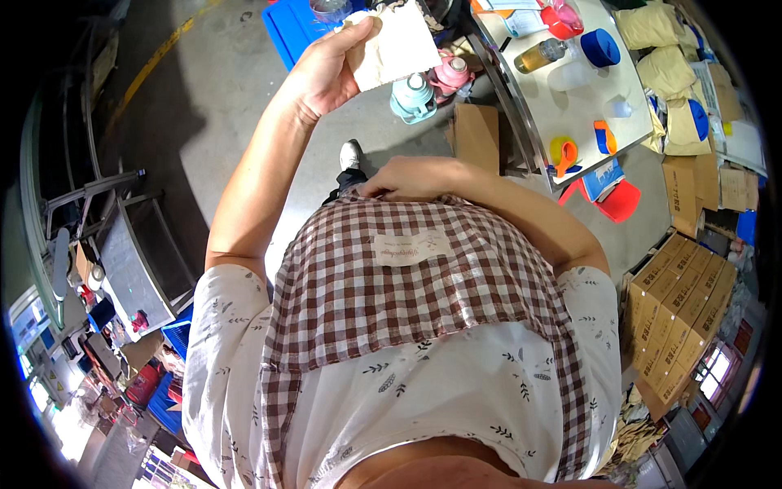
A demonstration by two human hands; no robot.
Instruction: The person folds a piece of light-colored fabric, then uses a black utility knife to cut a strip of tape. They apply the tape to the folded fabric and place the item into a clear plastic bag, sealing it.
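Observation:
My left hand (326, 72) is stretched out ahead, closed on a cream-coloured flat sheet (397, 47). The thumb lies on top of the sheet near its left edge; whether it is paper or thin cloth I cannot tell. My right hand (411, 178) rests bent across my waist against the brown-and-white checked apron (423, 297). Its fingertips are hidden at the fold of the apron, so whether they grip the fabric does not show. Just below the sheet, on the floor, stand a mint-green bottle (414, 96) and a pink bottle (452, 75).
A metal-edged table (582, 114) at the upper right carries a blue lid (600, 48), an amber bottle (540, 55) and orange scoops. Cardboard (476, 137) leans beside it. Stacked cartons (676, 306) stand at right; a blue crate (287, 41) lies ahead; a metal frame (151, 253) at left.

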